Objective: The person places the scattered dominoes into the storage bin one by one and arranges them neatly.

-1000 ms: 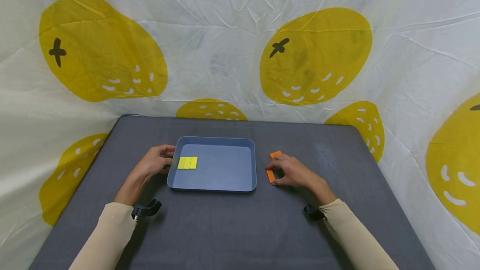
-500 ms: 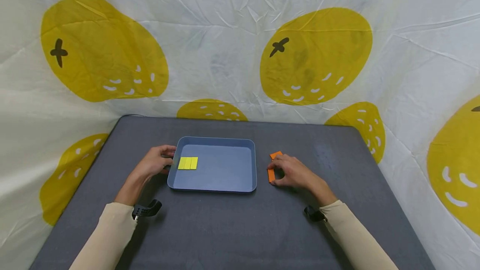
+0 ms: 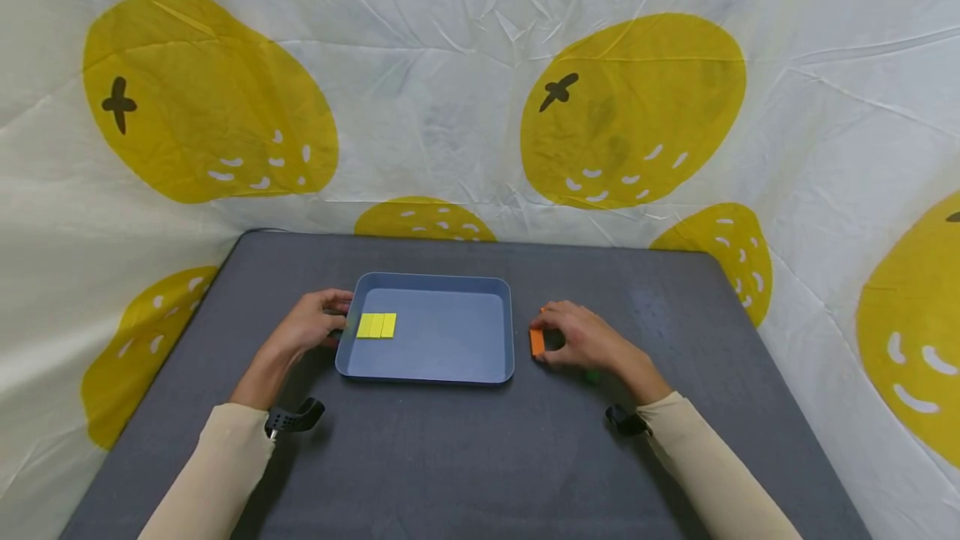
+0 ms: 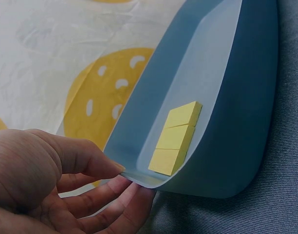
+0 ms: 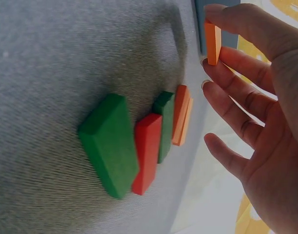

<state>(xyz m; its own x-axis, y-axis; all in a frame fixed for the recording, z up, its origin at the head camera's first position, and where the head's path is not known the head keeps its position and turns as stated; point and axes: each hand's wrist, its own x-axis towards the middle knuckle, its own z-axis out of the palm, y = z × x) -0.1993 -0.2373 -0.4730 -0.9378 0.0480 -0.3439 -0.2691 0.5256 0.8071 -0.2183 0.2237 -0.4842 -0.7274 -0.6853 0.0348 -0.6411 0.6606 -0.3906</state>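
My left hand [image 3: 303, 327] grips the left end of a blue-grey tray [image 3: 457, 344], its thumb on the rim and its fingers beneath, as the left wrist view shows. Three yellow blocks [image 4: 173, 137] lie side by side near that end, inside the tray. To the right of the tray, my right hand [image 3: 588, 338] pinches an orange block [image 5: 213, 43] between thumb and fingertips, lifted above the table in the right wrist view. Under this hand lie a large green block [image 5: 110, 146], a red block [image 5: 147, 153], a smaller green block [image 5: 164, 126] and more orange blocks [image 5: 180, 114].
The dark grey table [image 3: 465, 465] carries the tray and the loose blocks. Behind it and along both sides hangs a white cloth [image 3: 435, 107] printed with large yellow fruit. Black straps [image 3: 294, 417] circle both wrists below beige sleeves.
My right hand has picked up the orange block and shifted slightly, and a bit of green now shows beneath the wrist. The left hand and the tray have stayed put.
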